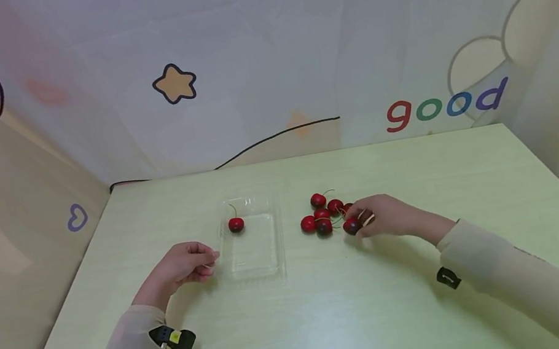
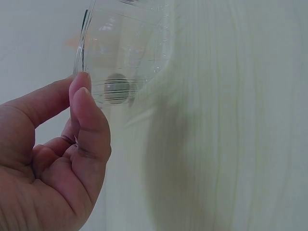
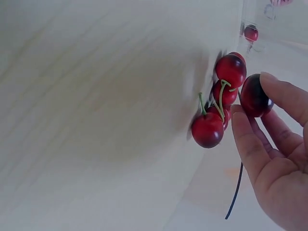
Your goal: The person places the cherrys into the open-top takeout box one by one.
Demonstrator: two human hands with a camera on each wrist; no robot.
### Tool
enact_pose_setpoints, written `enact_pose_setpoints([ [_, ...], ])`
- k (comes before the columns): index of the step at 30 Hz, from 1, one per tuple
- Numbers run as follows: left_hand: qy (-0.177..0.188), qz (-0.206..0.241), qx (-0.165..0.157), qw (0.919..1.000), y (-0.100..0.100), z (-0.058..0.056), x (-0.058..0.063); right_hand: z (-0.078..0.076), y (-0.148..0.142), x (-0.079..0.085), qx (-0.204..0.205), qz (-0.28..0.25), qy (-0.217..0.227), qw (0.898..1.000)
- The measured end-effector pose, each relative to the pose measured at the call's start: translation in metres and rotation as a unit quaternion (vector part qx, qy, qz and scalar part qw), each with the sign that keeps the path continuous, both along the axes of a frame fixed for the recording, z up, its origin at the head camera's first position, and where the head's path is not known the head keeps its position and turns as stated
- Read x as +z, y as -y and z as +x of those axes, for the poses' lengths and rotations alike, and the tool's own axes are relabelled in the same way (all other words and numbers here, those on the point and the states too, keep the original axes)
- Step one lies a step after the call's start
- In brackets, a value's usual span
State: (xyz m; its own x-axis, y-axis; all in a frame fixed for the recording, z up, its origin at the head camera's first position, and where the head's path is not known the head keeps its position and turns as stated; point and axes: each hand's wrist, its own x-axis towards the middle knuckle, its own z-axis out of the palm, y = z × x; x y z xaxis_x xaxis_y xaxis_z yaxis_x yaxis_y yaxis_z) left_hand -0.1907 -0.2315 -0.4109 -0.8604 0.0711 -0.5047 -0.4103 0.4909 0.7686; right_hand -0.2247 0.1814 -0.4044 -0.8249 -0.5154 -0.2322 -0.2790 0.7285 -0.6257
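A clear plastic tray (image 1: 257,256) lies on the table, with one red cherry (image 1: 236,225) near its far left corner. At the tray's left edge, my left hand (image 1: 183,264) pinches the rim (image 2: 81,53) between thumb and fingertips. My right hand (image 1: 386,216) pinches a dark red cherry (image 3: 254,96) by its body, at the right side of a loose cluster of cherries (image 1: 321,215). Several of these have green stems, seen closely in the right wrist view. Whether the pinched cherry is off the table is hard to tell.
The pale wood-grain table (image 1: 307,332) ends at a printed cloth backdrop (image 1: 262,77), which also runs along both sides. Bare tabletop lies between the tray and the cluster. A small black device (image 1: 174,339) is on the left wrist, another (image 1: 448,277) on the right.
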Motion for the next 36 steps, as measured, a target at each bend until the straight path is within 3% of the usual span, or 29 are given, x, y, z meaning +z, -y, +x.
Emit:
enact_pose_setpoints([
  [13,0.005,0.002,0.001,1.0,0.002,-0.003,-0.002,-0.004,0.006,0.013,0.002,-0.01,-0.015,1.0],
  [26,0.0,-0.006,-0.001,1.0,0.001,0.0,-0.001,-0.006,0.037,0.022,0.007,-0.037,-0.016,0.999],
  [36,-0.003,-0.005,-0.003,1.0,0.001,-0.001,-0.002,-0.012,0.057,0.028,-0.014,-0.059,-0.015,0.998],
])
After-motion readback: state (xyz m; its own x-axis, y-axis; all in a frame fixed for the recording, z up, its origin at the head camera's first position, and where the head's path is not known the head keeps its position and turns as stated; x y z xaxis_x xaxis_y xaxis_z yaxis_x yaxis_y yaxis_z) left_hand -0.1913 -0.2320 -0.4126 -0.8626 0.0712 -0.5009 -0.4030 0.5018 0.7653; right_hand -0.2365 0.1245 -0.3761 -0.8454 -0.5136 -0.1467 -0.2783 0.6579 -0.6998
